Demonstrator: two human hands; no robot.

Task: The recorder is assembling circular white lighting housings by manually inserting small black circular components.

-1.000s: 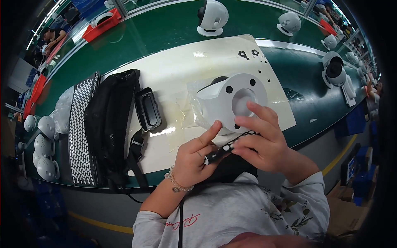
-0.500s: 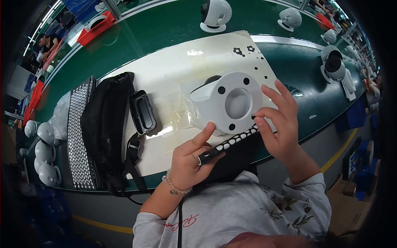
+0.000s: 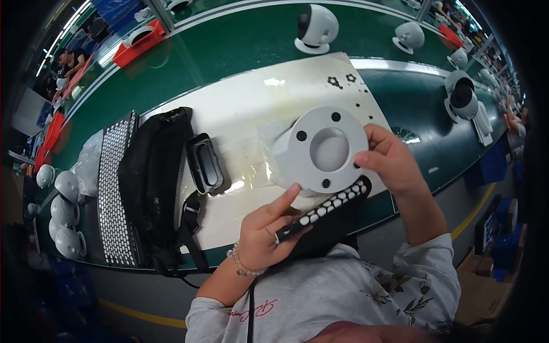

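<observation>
A white camera-like device [image 3: 297,163] lies on the pale board with its round base facing up. Three black round pads [image 3: 302,136] show on the base's rim, around a recessed centre. My right hand [image 3: 389,160] grips the rim's right side, thumb pressed on top over a bit of black, its other fingers partly hidden behind. In my left hand [image 3: 266,231] is a black strip with white round spots [image 3: 331,208], slanting up to the right below the base. The left index finger stretches out to the base's lower edge.
The pale board [image 3: 240,108] covers the green bench. Left of the device lie a black open case [image 3: 205,164], a black bag [image 3: 154,183] and a spotted sheet [image 3: 114,194]. More white devices [image 3: 66,211] stand at far left, at the back and right [image 3: 461,100].
My right hand has moved from holding a small black pad beside the rim to pressing its thumb on the rim. The device has turned flatter toward the view. My left hand still holds the strip.
</observation>
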